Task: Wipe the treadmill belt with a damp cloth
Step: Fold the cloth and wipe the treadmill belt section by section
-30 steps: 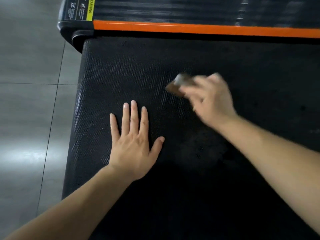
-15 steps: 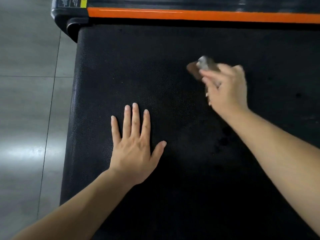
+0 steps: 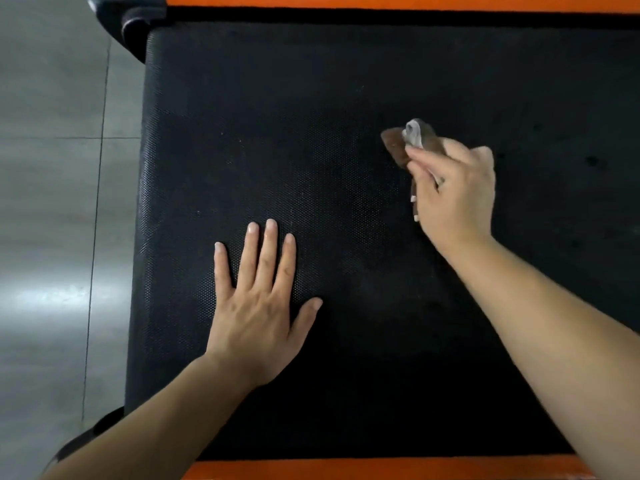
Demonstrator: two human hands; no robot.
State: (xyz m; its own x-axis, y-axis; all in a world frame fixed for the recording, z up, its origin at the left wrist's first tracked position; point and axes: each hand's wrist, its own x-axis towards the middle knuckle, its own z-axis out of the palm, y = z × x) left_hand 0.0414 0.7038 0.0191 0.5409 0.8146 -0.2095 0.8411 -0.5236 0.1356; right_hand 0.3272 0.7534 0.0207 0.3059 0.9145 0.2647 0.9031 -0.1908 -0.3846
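One cloth [image 3: 407,142], brown with a pale grey fold on top, is bunched into a wad on the right half of the treadmill belt [image 3: 277,133]. Its exposed end points away from the person and slightly to the left, toward the far orange strip [image 3: 381,0]. The long axis of the wad runs on that slant, from the fist out to the brown tip.

The right hand [image 3: 453,188] sits directly behind and over the near end of the cloth, its fingers curled round it in a firm grasp. Small pale edges of fabric show below the thumb side of the fist.

The left hand [image 3: 256,306] is well apart from the cloth, nearer the person and toward the left edge of the belt. It lies flat, palm down, fingers straight and slightly spread, thumb out to the right, holding nothing.

Belt surface: black, with a fine dotted texture. A second orange strip [image 3: 346,469] borders it on the near side. A black end cap [image 3: 128,19] stands at the far left corner. Grey floor tiles [image 3: 52,202] lie to the left of the machine.
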